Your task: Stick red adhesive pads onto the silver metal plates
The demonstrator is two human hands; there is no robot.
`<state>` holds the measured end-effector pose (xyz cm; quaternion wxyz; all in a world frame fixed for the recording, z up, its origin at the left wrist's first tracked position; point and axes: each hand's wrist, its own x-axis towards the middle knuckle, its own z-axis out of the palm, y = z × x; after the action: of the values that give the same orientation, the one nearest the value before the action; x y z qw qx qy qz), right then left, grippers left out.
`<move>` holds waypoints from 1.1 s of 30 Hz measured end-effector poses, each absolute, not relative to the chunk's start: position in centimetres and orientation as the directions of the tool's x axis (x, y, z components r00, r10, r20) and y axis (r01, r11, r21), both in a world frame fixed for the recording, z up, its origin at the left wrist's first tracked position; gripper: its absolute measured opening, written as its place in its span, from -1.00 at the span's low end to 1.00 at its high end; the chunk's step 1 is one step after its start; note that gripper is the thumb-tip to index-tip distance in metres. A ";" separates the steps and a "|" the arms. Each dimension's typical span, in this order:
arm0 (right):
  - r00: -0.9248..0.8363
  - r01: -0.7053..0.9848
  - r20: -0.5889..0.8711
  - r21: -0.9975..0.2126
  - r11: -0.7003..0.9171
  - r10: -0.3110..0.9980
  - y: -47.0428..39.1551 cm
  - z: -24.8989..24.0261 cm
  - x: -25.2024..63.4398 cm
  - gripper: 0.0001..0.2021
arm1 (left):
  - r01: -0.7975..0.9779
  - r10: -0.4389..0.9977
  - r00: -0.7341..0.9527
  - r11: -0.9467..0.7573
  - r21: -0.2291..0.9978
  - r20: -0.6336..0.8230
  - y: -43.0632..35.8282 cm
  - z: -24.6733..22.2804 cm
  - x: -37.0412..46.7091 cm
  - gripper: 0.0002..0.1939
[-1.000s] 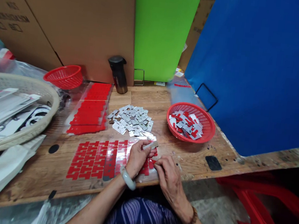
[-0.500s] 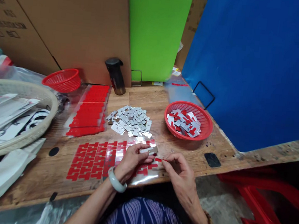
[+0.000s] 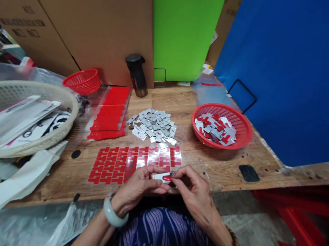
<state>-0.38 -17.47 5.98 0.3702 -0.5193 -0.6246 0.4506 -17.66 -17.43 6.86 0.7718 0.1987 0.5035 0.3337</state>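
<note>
My left hand [image 3: 142, 183] grips a small silvery metal plate [image 3: 159, 176] with a dark hole, held just over the table's front edge. Between thumb and fingertips of my right hand [image 3: 194, 188] is a red sticker [image 3: 168, 178], lying against the plate's right end. Behind my hands lies a clear sheet of red T-shaped stickers [image 3: 120, 163] in rows. A heap of loose metal plates [image 3: 154, 124] sits farther back. To the right, a red basket [image 3: 247, 137] contains several plates with red stickers on them.
A stack of red sticker sheets [image 3: 111, 109] lies left of the heap, near a small red basket [image 3: 83, 81] and a black bottle [image 3: 137, 77]. A large cream basket [image 3: 71, 125] fills the left side. A blue panel [image 3: 290, 73] stands along the right; a red stool [image 3: 297, 227] is below.
My right hand has brought the red sticker leftward onto the metal plate. Both hands have come nearer to my body, off the sticker sheet. The camera view has shifted a little.
</note>
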 end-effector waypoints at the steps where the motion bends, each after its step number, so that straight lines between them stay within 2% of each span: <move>1: -0.190 0.318 -0.001 -0.946 0.060 0.982 -17.5 6.0 -0.4 -0.91 | -0.313 0.717 0.273 0.697 0.645 -0.642 -17.4 6.9 -17.6 -0.60; 33: -0.174 0.349 0.045 -0.931 0.104 0.984 -17.8 5.4 -0.6 -0.88 | -0.325 0.705 0.270 0.708 0.627 -0.656 -17.4 6.9 -17.3 -0.58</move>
<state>-0.60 -17.77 5.43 0.3770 -0.5204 -0.6402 0.4209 -17.31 -17.42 6.92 0.7744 0.1884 0.5043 0.3323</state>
